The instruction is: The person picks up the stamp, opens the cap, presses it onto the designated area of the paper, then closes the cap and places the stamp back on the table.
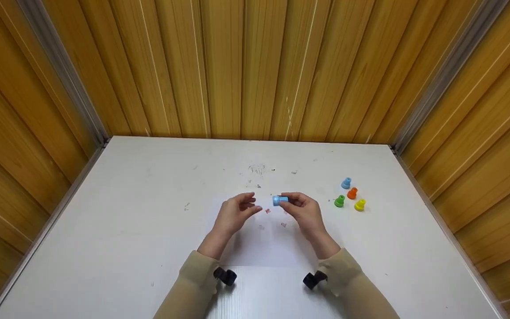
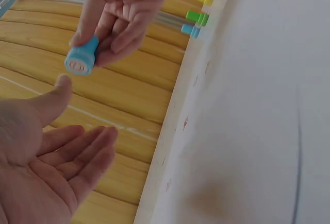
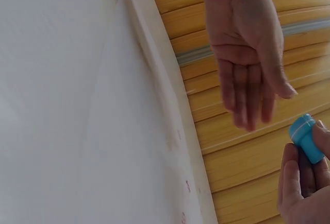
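Observation:
My right hand [image 1: 307, 215] pinches a small blue stamp [image 1: 276, 200] between thumb and fingers, held sideways above the paper. Its round printing face, with a reddish pattern, shows in the left wrist view on the blue stamp [image 2: 78, 65]. Facing it from the left, my left hand [image 1: 230, 216] has relaxed, spread fingers and holds nothing, its thumb tip a short way from the stamp. Beneath both hands lies a white sheet of paper [image 1: 272, 254] bearing several small reddish prints [image 1: 283, 225].
Standing on the table to the right are a light blue stamp [image 1: 346, 183], an orange stamp [image 1: 352, 193], a green stamp [image 1: 339, 201] and a yellow stamp [image 1: 360, 204]. Dark scuffs [image 1: 257, 169] mark the white tabletop [image 1: 104, 230]. Wood-patterned walls [image 1: 219, 66] enclose the back and sides.

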Demonstrator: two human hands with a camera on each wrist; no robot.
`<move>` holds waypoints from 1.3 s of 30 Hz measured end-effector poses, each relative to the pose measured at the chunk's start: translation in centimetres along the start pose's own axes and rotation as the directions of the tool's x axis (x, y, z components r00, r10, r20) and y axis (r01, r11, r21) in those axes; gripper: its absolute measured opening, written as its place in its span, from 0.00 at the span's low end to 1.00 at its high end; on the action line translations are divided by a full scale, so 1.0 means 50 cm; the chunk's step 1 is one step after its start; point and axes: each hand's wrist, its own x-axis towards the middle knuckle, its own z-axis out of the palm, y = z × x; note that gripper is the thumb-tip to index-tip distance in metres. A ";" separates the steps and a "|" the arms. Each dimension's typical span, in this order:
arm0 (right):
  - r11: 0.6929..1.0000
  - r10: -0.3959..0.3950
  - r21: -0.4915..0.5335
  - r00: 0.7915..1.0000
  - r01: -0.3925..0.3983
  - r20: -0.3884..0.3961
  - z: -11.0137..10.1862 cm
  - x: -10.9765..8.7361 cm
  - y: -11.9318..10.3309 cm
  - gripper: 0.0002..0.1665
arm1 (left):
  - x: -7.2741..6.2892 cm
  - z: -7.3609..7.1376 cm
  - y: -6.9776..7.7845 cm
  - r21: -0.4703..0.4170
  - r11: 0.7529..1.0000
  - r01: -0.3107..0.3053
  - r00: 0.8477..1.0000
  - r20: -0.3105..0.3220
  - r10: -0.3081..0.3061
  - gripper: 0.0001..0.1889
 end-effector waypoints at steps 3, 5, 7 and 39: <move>0.999 0.002 -0.038 0.999 -0.003 -0.032 -0.027 0.007 -0.016 0.16 | 0.003 -0.017 -0.014 0.208 0.975 0.075 0.996 0.032 -0.083 0.34; 0.996 -0.006 -0.087 0.999 0.001 -0.053 -0.051 0.013 -0.026 0.16 | 0.003 -0.024 -0.027 0.323 0.940 0.105 0.989 0.062 -0.132 0.39; 0.988 -0.018 -0.152 0.997 0.007 -0.075 -0.077 0.020 -0.037 0.17 | 0.001 -0.028 -0.040 0.405 0.907 0.114 0.982 0.094 -0.165 0.45; 0.598 0.225 -0.760 0.964 -0.253 -0.143 -0.329 0.057 -0.014 0.13 | -0.008 -0.041 -0.064 0.561 0.805 0.193 0.938 0.134 -0.319 0.56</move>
